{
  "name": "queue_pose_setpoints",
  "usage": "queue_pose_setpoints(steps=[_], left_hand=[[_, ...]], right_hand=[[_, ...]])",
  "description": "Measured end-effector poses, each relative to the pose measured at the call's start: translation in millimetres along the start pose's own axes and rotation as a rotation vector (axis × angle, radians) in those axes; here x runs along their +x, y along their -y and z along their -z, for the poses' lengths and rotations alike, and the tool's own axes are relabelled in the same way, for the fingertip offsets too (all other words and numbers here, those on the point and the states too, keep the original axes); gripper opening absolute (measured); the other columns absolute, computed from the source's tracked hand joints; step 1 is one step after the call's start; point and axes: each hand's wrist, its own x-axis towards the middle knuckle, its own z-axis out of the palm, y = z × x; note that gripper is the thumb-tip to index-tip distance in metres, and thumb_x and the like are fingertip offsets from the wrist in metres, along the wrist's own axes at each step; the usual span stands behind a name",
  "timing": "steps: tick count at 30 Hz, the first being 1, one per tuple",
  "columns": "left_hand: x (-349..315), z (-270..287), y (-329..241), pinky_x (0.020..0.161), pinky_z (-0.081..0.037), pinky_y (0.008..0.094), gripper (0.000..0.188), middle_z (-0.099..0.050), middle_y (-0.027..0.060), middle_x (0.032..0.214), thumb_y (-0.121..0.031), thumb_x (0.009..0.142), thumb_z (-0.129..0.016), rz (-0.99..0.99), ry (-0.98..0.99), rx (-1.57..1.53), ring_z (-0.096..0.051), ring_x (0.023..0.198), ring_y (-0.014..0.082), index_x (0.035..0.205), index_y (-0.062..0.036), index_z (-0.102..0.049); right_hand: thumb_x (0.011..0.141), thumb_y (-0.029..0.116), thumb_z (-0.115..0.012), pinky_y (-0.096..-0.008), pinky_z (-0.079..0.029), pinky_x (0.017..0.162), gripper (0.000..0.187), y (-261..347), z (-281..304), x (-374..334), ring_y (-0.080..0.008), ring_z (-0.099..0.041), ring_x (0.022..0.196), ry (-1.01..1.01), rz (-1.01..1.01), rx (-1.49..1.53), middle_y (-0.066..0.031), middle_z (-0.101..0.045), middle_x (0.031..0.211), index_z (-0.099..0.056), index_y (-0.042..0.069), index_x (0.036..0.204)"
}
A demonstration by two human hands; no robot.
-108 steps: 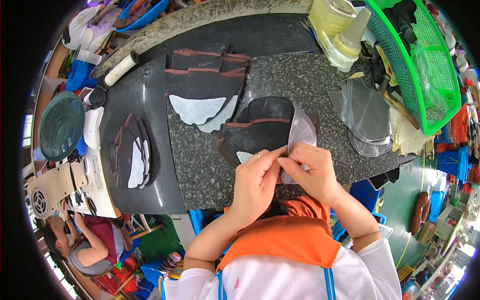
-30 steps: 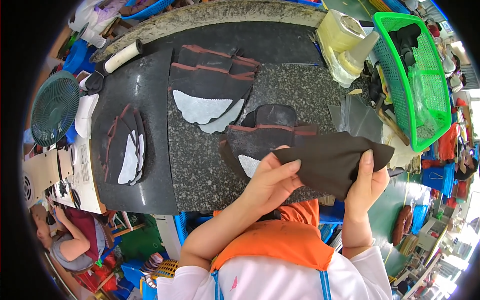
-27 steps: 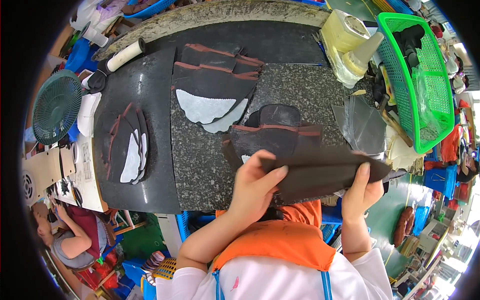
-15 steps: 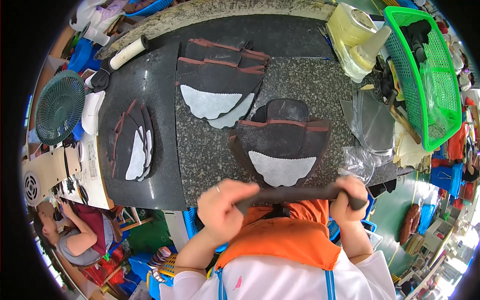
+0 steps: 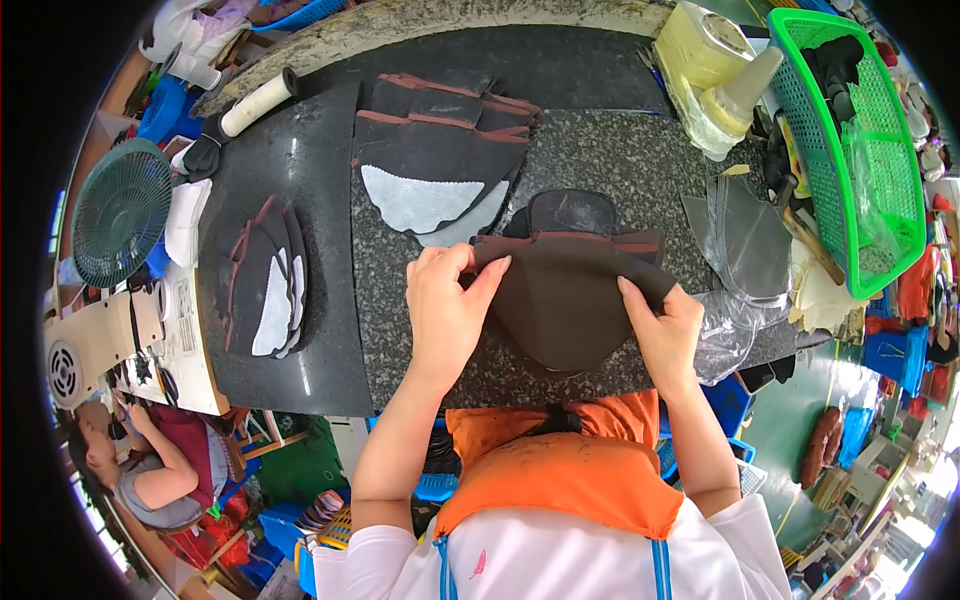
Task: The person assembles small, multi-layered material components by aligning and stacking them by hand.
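Both my hands hold a dark brown, leather-like cut piece (image 5: 560, 310), rounded at its near end. My left hand (image 5: 445, 305) pinches its upper left corner between thumb and fingers. At the upper right corner, my right hand (image 5: 665, 335) has a similar pinch. The piece lies over a black shoe-upper-like piece (image 5: 572, 212) with red-brown edging, hiding most of it. Farther left, a stack of black cut pieces (image 5: 440, 145) with red-brown edges and pale grey patches rests on the stone slab. A second such stack (image 5: 265, 285) lies at the left.
A green plastic basket (image 5: 855, 150) stands at the far right, near a plastic-wrapped yellowish container (image 5: 695, 85) and a cone (image 5: 745, 90). Clear plastic sheets (image 5: 740, 245) lie right of my hands. A white roll (image 5: 260, 107) and a green fan (image 5: 122, 213) are at the left. Another person (image 5: 160, 465) sits lower left.
My hands have moved from the slab's near edge up over the shoe-upper-like piece. The brown piece, earlier stretched edge-on between them, now lies spread flat over its pale patch.
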Motion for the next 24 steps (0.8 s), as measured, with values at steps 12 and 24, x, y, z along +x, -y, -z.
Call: queue_pose_setpoints(steps=[12,24], left_hand=[[-35.0,-33.0,-15.7,0.099,-0.036,0.0548,0.045,-0.054,0.0119,0.115,-0.014,0.069,-0.076,-0.829,0.063,0.163,-0.052,0.107,0.0372,0.111,-0.0113,-0.061],[71.9,63.3,55.2,0.111,-0.03,0.045,0.073,-0.051,0.0089,0.139,-0.013,0.066,-0.078,-0.4,0.178,0.432,-0.046,0.127,0.0309,0.135,-0.0124,-0.053]], right_hand=[[0.086,0.015,-0.068,-0.0347,-0.05,0.058,0.017,-6.6,2.1,14.1,-0.0263,-0.067,0.061,0.068,0.099,-0.266,-0.0139,-0.066,0.07,-0.065,0.002,0.097],[0.084,0.021,-0.067,-0.0386,-0.051,0.07,0.022,-5.1,133.7,-16.4,-0.031,-0.063,0.075,0.376,0.066,-0.722,-0.0093,-0.062,0.078,-0.065,0.008,0.101]])
